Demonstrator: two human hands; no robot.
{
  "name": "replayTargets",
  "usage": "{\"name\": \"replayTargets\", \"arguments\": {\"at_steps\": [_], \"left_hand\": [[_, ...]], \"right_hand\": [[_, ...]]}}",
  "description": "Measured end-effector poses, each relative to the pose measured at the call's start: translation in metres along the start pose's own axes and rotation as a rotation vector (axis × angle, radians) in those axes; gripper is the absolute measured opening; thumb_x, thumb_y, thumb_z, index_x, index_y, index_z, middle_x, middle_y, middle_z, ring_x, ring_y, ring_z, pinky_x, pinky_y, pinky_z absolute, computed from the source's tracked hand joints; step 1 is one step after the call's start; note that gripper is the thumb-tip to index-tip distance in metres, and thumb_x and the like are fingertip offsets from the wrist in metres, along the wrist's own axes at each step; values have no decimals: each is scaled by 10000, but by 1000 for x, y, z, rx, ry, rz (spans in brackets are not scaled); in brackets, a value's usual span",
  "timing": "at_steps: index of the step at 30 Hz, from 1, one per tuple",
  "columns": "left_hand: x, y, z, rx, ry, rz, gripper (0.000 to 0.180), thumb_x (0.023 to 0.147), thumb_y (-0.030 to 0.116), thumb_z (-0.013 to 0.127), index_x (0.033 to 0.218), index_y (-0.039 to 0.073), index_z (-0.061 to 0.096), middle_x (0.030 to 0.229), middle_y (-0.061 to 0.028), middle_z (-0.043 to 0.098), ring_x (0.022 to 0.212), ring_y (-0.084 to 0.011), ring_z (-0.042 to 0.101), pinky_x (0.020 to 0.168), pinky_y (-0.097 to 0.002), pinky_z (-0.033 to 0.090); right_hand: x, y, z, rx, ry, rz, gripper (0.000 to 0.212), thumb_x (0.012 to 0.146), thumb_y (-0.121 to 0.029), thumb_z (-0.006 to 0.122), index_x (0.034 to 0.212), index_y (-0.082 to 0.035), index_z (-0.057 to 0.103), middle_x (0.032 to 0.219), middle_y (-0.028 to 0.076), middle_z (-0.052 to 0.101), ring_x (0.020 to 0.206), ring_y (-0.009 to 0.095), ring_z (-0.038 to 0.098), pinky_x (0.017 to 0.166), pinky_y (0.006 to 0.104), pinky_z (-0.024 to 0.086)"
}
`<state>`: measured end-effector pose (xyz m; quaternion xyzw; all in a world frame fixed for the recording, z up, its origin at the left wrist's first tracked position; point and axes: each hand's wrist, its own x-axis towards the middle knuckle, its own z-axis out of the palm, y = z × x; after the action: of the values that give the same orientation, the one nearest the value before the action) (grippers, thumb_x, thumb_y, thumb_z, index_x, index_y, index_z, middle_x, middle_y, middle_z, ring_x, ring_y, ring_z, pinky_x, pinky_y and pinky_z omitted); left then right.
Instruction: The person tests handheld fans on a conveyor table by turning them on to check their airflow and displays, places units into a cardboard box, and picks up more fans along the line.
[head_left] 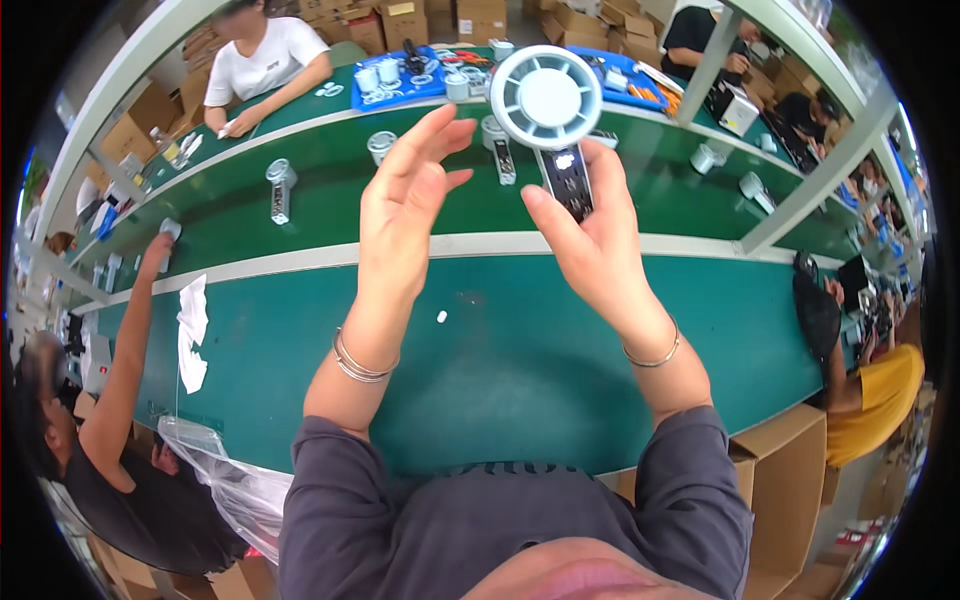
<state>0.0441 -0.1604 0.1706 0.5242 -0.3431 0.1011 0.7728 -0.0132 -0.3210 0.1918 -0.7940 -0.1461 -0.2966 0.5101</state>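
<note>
My right hand (602,225) is closed around the handle of a small handheld fan (547,97). The fan has a round white ring with spokes and a pale centre, and a dark handle whose inner parts lie exposed. It is held up over the green belt. Raised to the left of the fan, my left hand (405,200) has its fingers apart and nothing in it. A small white piece (442,316) lies on the green table (500,370) between my forearms.
Along the belt (335,200) lie more fan units (281,190). Blue trays (400,90) of parts stand beyond it. Slanted white frame posts (815,175) rise at right. Crumpled white paper (192,330) lies left; a cardboard box (785,500) stands right. Co-workers sit on several sides.
</note>
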Motion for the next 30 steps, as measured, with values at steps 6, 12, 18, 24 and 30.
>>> {"name": "replayTargets", "arguments": {"at_steps": [6, 12, 18, 24, 30], "left_hand": [[-24, -65, -42, 256, 142, -385, 358, 916, 297, 472, 1163, 46, 535, 1081, -77, 584, 1002, -145, 533, 809, -289, 440], [-60, -139, -80, 354, 159, -539, 276, 873, 222, 570, 1021, -8, 598, 922, -43, 619, 872, -101, 546, 788, -239, 424], [-74, -167, -78, 446, 99, -490, 251, 854, 172, 580, 1003, -29, 595, 886, -80, 632, 830, -126, 579, 755, -248, 455], [-77, -167, -73, 433, 48, -503, 225, 847, 143, 588, 997, -24, 599, 880, -66, 631, 816, -108, 574, 738, -235, 457], [-84, -165, -91, 398, 57, -521, 226, 847, 147, 590, 996, -21, 599, 875, -62, 630, 807, -109, 573, 731, -236, 459]], "right_hand": [[-60, 35, -41, -28, -356, 162, 396, 812, -129, 624, 1142, -11, 439, 939, 87, 565, 836, 137, 538, 743, 277, 450], [-138, 66, -59, -198, -790, 588, 312, 816, -188, 615, 1032, -16, 469, 838, 154, 588, 751, 264, 595, 656, 341, 465], [-140, 65, -62, -182, -719, 601, 347, 829, -192, 597, 1072, -11, 427, 825, 187, 591, 741, 311, 607, 638, 354, 470], [-115, 76, -51, -271, -698, 598, 398, 828, -178, 604, 1116, 13, 406, 870, 167, 588, 735, 274, 598, 665, 351, 476], [-70, -14, -49, 392, 277, -192, 453, 803, -349, 601, 1054, 2, 461, 820, 85, 557, 613, 127, 524, 519, 231, 441]]}}
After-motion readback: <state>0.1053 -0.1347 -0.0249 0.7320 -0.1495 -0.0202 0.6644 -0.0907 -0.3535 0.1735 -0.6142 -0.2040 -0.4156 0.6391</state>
